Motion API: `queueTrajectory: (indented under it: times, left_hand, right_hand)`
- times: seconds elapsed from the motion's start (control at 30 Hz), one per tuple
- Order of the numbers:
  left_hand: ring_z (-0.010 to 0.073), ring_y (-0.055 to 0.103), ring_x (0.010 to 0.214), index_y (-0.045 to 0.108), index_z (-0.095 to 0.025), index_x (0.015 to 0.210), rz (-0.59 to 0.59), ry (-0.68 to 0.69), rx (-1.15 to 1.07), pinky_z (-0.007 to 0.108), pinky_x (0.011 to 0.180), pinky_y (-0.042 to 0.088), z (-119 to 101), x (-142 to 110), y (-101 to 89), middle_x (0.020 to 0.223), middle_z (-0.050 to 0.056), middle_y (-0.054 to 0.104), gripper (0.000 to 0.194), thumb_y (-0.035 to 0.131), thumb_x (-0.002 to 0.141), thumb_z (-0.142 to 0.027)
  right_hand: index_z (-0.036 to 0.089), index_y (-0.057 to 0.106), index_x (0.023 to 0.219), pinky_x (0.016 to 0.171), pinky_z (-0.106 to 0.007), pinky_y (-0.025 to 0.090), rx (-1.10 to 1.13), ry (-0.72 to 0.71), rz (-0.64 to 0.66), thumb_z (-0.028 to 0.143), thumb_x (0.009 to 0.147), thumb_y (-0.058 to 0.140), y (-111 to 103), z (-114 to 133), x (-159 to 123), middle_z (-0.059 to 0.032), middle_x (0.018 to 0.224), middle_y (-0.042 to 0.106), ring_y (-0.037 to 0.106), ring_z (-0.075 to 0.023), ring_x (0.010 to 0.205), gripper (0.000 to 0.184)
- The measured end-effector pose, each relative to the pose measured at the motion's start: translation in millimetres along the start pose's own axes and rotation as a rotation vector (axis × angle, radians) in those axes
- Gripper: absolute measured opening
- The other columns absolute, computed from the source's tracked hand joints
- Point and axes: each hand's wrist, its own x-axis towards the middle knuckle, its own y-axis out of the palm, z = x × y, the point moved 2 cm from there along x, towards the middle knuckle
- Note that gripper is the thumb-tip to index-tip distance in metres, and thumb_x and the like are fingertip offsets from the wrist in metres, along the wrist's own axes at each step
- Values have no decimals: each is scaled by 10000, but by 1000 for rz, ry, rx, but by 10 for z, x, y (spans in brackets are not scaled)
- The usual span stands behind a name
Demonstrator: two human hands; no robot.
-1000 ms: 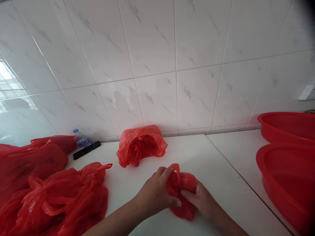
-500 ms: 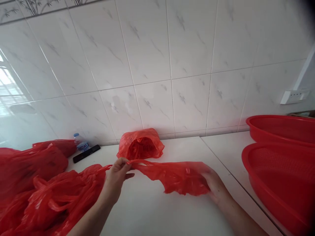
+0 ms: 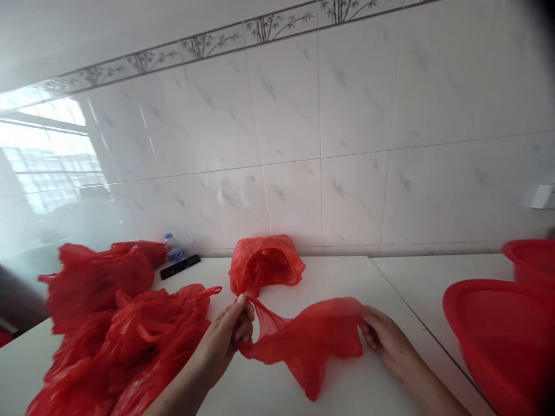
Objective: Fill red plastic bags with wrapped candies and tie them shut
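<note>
A thin red plastic bag [image 3: 310,341] hangs stretched between my two hands just above the white counter [image 3: 338,271]. My left hand [image 3: 229,335] pinches the bag's handle end with closed fingers. My right hand [image 3: 385,341] grips the bag's other end, fingers curled into the plastic. The bag sags in the middle, and one corner droops toward the counter.
A pile of red plastic bags [image 3: 121,335] lies at the left. Another red bag [image 3: 265,266] sits open against the tiled wall. A small water bottle [image 3: 173,252] and a black phone [image 3: 180,267] lie near the wall. Red plastic basins [image 3: 498,329] stand at the right.
The crumpled bag was pulled open and stretched out between my hands, then they came a little closer and the bag sagged. The view has tilted up and swung left.
</note>
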Motion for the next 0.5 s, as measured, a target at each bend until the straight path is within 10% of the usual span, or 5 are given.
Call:
queueTrajectory:
  times: [0.23,0.5]
  left_hand:
    - [98,455,504,565,-177,1156,-103,110,-55,226,552,431,31,-170,-102,531,-67,446,393,529,873,-447]
    - [207,644,924,486,-274,1286,-271,116,37,238,643,538,52,-135,-366,1258,86,599,569,636,776,-475]
  right_hand:
    - [208,660,830,505,-224,399,195,123,307,296,728,689,87,-39,-59,10,752,618,560,-129,673,138]
    - [191,665,735,598,-275,442,246,36,177,391,689,619,246,-6,-108,-32,701,649,577,-172,661,210]
